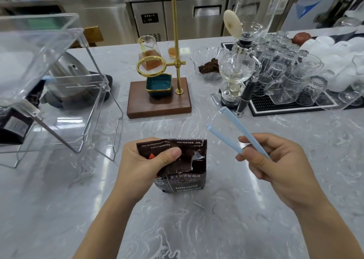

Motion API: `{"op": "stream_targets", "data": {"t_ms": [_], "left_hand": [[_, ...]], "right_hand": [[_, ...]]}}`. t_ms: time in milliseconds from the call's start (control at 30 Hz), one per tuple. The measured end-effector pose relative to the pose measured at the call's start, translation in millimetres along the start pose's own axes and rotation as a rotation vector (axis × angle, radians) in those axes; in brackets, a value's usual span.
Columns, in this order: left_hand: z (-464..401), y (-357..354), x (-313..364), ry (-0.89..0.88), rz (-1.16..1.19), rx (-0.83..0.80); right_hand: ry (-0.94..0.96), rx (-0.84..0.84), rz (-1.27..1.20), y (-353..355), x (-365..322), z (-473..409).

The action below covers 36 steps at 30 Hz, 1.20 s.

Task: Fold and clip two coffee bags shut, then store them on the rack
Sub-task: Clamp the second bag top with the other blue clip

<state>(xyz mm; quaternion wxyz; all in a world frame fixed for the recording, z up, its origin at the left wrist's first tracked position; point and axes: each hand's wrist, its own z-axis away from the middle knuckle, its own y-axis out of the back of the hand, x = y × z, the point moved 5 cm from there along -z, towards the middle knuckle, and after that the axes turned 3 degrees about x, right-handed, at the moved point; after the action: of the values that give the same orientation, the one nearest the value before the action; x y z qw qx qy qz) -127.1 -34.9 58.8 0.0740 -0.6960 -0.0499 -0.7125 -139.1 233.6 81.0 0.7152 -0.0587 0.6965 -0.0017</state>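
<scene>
**Coffee bag held folded; sealing clip spread open in the other hand**

The coffee bag (185, 166) stands upright on the grey marbled surface (197, 229), near the front edge and roughly central. Its top is folded over toward the viewer, and a torn patch shows on the front panel. The left hand (141, 164) grips the bag's upper left portion: the thumb presses across the folded flap at the front, and the remaining fingers wrap behind, out of sight.

The right hand (275, 164) is raised just right of the bag and clear of it. Its fingers (250, 158) are curled round the hinge end of a pale blue bag clip (234, 128). The clip's two arms are spread apart in a V, their free ends pointing up and left, away from the bag.

At the left edge stands a clear acrylic rack (59, 93) with tilted tiers. A second dark bag (13, 124) lies within its lower left part; the exact tier cannot be determined.

Beyond the bag, a brass pour-over stand (174, 48) sits on a wooden base (159, 105) with a teal dish (158, 85). To the right are a glass siphon brewer (235, 69), a dish of coffee grounds (208, 65), and upturned glasses (291, 75) on a black mat (275, 107).
</scene>
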Motion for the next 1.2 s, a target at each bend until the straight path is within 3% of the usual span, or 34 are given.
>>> {"op": "stream_targets", "data": {"t_ms": [200, 467, 633, 1000, 1200], "left_hand": [[1, -3, 2, -0.018, 0.046, -0.029], [3, -2, 1, -0.014, 0.039, -0.023], [8, -4, 3, -0.082, 0.002, -0.041], [22, -12, 9, -0.178, 0.09, -0.106], [22, -12, 11, -0.178, 0.089, -0.086]], "right_hand": [[-0.128, -0.19, -0.07, 2, -5, 1], [-0.217, -0.432, 0.04, -29, -8, -3], [-0.252, -0.495, 0.085, -47, -13, -9], [-0.21, -0.429, 0.251, -76, -27, -11], [-0.131, -0.58, 0.28, -79, -30, -8]]}}
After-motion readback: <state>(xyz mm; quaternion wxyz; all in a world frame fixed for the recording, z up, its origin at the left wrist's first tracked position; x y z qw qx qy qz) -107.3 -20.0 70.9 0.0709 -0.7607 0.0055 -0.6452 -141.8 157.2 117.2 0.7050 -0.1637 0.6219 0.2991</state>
